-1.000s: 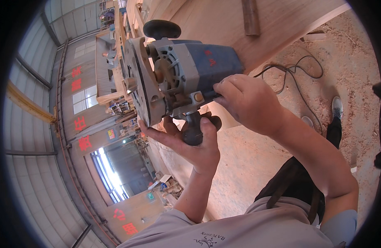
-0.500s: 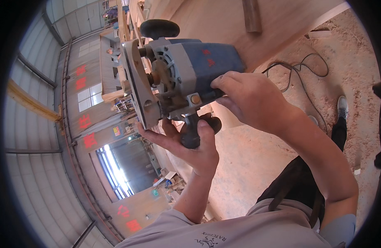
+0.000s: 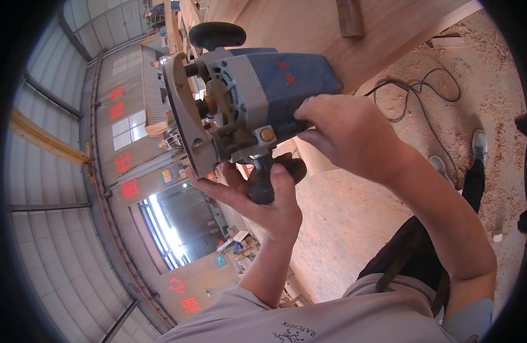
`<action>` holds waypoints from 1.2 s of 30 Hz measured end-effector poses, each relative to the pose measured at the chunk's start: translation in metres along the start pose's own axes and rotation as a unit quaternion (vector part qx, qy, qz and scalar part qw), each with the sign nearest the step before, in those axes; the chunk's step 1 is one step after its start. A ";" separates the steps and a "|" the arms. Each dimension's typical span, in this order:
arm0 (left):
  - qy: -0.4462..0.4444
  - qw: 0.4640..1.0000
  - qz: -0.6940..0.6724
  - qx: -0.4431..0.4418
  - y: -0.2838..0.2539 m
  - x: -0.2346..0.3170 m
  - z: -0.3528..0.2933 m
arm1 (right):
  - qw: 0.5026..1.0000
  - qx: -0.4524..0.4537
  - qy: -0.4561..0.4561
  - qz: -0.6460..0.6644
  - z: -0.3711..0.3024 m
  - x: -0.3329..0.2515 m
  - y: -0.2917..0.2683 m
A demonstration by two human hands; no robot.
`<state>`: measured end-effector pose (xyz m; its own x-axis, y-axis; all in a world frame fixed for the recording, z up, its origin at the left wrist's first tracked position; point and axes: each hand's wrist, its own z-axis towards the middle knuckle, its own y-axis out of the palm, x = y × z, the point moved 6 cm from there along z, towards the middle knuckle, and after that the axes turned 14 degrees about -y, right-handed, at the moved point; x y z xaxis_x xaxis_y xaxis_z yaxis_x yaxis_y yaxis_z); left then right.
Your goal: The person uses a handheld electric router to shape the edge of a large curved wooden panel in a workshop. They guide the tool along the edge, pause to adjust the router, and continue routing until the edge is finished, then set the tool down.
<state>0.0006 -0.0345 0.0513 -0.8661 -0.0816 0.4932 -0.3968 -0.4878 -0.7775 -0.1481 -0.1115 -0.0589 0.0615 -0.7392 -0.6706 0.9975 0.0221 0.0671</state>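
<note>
Both hands (image 3: 355,136) on blue router (image 3: 295,80) near wooden board (image 3: 397,34), dusty workshop floor (image 3: 332,228) below

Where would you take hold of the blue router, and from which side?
Probably the free black knob, from the picture's top: it is rounded, juts clear of the blue housing, and no hand covers it. The opposite black handle is in the left hand, and the right hand touches the housing.

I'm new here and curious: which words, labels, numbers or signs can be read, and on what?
I leave wording uncopied.
Power tool: red characters.
Workshop wall: large red characters.
Grey shirt: dark lettering, emblem.
Green sign, red-and-yellow sign: too small to read.
</note>
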 end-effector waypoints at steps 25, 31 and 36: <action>0.002 1.000 -0.004 0.006 0.001 0.004 0.001 | 0.578 0.146 0.444 0.668 -0.133 0.096 0.075; -0.011 0.999 -0.040 -0.035 0.004 0.002 0.003 | 0.597 0.150 0.459 0.641 -0.136 0.096 0.086; -0.041 0.995 -0.076 -0.040 0.007 0.008 0.006 | 0.578 0.124 0.497 0.635 -0.147 0.102 0.095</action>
<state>-0.0074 -0.0433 0.0525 -0.7678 -0.0850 0.6351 -0.5468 -0.4297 -0.7186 -0.0416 -0.0855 -0.2294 0.8512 0.5226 -0.0481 0.0972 -0.0670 0.9930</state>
